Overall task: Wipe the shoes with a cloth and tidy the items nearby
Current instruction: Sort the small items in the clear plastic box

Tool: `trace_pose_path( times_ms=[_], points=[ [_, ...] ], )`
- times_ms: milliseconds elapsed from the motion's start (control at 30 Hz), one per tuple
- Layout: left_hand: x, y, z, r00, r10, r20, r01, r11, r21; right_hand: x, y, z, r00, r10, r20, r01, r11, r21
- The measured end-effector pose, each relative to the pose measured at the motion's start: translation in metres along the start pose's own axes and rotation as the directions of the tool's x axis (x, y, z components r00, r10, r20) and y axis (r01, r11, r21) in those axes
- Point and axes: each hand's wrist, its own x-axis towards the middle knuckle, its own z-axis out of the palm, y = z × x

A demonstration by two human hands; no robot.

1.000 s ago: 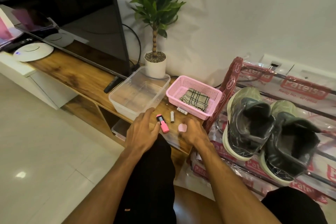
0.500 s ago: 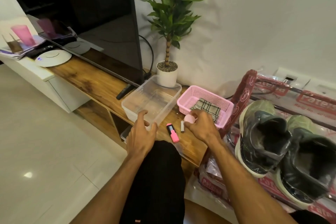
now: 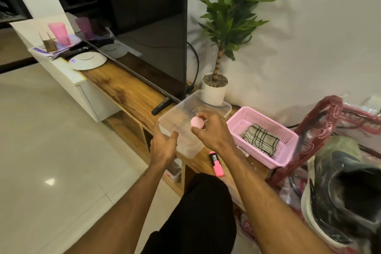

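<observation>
Item: tidying step, wiping not yet begun. Landmark: clear rectangular plastic tub (image 3: 216, 105), standing on the long wooden surface (image 3: 127, 93) in front of the white-potted green plant (image 3: 214, 90). Right hand (image 3: 212, 133): fingers pinched around a small pale-pink rounded object (image 3: 196, 122), held just above the tub's open interior. Left hand (image 3: 162, 147): fingers and thumb wrapped on the tub's near corner, steadying it. To the tub's right: a pink perforated plastic basket (image 3: 289, 137) containing the folded checked grey cloth (image 3: 260, 140). In front of the tub, by its right corner: a pink highlighter marker with black cap (image 3: 216, 164), lying loose on the surface. Well to the right of the tub, beyond the basket: a pair of dark grey and pale green trainers (image 3: 338, 171) on a plastic-wrapped red rack (image 3: 321, 121), untouched. Judgement: loose items are being gathered into the tub; the next move calls for loosening the right fingers so the pink object drops inside, then fetching the marker, with the cloth and trainers to follow. Change: half a second earlier the right hand held the pink object low, near the basket's front corner to the tub's right; it now sits over the tub. The left hand, then resting against the tub's near wall, has closed on the corner.
</observation>
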Motion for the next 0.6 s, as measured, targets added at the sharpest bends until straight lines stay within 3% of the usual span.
trace_pose_path(
  times_ms=[167, 367, 600],
  points=[
    [0.007, -0.002, 0.001, 0.997, -0.065, 0.027, 0.066, 0.997, -0.043, 0.023, -0.002, 0.021, 0.996, 0.047, 0.082, -0.046, 0.999, -0.017],
    [0.007, -0.006, 0.006, 0.997, -0.076, 0.003, 0.076, 0.990, -0.121, 0.042, -0.002, 0.048, 0.938, 0.143, 0.316, -0.100, 0.984, -0.148],
    [0.011, -0.007, 0.010, 0.995, -0.093, -0.017, 0.090, 0.986, -0.137, 0.055, 0.005, 0.072, 0.915, 0.174, 0.363, -0.107, 0.974, -0.198]
  ],
)
